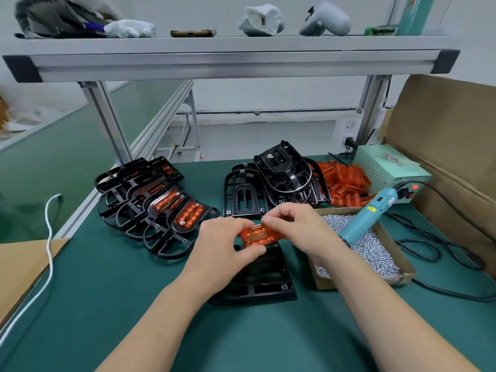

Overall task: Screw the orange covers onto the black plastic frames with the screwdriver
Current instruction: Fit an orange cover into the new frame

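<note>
An orange cover (pixel 257 235) is held over the top end of a black plastic frame (pixel 264 280) lying on the green mat. My left hand (pixel 224 245) pinches the cover's left end. My right hand (pixel 296 228) pinches its upper right edge. The teal electric screwdriver (pixel 369 216) lies across a cardboard tray of silver screws (pixel 375 251), just right of my right hand. A pile of loose orange covers (pixel 342 182) sits at the back right. Bare black frames (pixel 279 181) are stacked behind my hands.
Several frames with orange covers fitted (pixel 161 205) lie fanned out on the left. A pale green power box (pixel 389 170) with black cables stands at the right, beside a large cardboard box (pixel 453 146). A white cable (pixel 49 245) and cardboard sheet lie at the left edge.
</note>
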Motion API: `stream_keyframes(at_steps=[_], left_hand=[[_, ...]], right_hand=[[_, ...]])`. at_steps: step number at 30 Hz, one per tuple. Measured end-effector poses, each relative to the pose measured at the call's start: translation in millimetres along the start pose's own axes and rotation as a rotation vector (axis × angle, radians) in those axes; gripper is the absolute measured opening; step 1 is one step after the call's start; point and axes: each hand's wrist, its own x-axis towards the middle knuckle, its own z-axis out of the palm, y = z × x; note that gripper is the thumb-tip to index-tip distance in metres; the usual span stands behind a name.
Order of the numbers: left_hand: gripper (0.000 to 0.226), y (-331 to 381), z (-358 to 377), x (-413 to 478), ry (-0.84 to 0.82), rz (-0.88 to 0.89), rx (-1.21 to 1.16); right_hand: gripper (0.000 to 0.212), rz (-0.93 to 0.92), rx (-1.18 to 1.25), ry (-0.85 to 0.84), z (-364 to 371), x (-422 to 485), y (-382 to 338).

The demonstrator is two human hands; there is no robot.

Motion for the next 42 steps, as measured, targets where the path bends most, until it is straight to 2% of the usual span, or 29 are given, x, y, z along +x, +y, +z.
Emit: stream_keyframes(at_steps=[5, 7, 10, 13, 17, 19, 21, 22, 24, 29, 32, 39, 42], left_hand=[[0.034, 0.2, 2.4, 0.1, 0.175, -0.024, 0.072], [0.035, 1.5, 3.8, -1.6, 0.242, -0.035, 0.112], [0.037, 7.6, 7.0, -4.3, 0.304, -0.072, 0.088], [0.043, 12.5, 12.4, -7.3, 0.270, -0.107, 0.066], [0.047, 11.0, 10.8, -9.4, 0.182, -0.141, 0.052], [0.036, 7.1, 6.8, -10.3, 0.195, -0.163, -0.008], [0.009, -0.8, 3.4, -10.8, 0.262, -0.165, -0.041], [0.007, -4.4, 2.2, -11.0, 0.284, -0.184, -0.031], [0.016, -10.1, 0.9, -10.8, 0.285, -0.235, -0.027], [0.014, -12.9, 1.3, -13.6, 0.229, -0.211, -0.062], [0.014, -13.9, 2.5, -15.3, 0.184, -0.224, -0.057], [0.011, -11.5, 7.0, -16.1, 0.029, -0.165, 0.018], [0.004, -8.5, 10.4, -14.1, -0.070, -0.134, 0.078]], right_hand=[[0.016, 0.158, 0.161, 0.080, 7.7, -2.6, -5.3], [0.022, 0.240, 0.258, 0.035, 10.0, -6.6, -8.5], [0.012, 0.271, 0.383, -0.069, 16.4, -13.5, -11.5], [0.010, 0.272, 0.414, -0.054, 24.0, -14.2, -8.7], [0.009, 0.183, 0.250, -0.005, 21.8, -9.4, -6.1], [0.018, 0.083, 0.034, 0.017, 13.5, -3.8, -5.0], [0.025, -0.008, -0.262, -0.031, 5.1, 1.7, -6.5], [0.026, -0.035, -0.407, -0.078, 2.5, 3.3, -7.9], [0.021, -0.059, -0.575, -0.155, 0.2, 4.9, -9.7], [0.008, -0.131, -0.755, -0.307, 6.6, 4.2, -7.2], [0.009, -0.183, -0.782, -0.349, 14.1, 1.0, -1.6], [0.007, -0.271, -0.847, -0.276, 20.0, -3.9, 6.3], [0.018, -0.271, -0.870, -0.228, 22.1, -5.9, 10.3]])
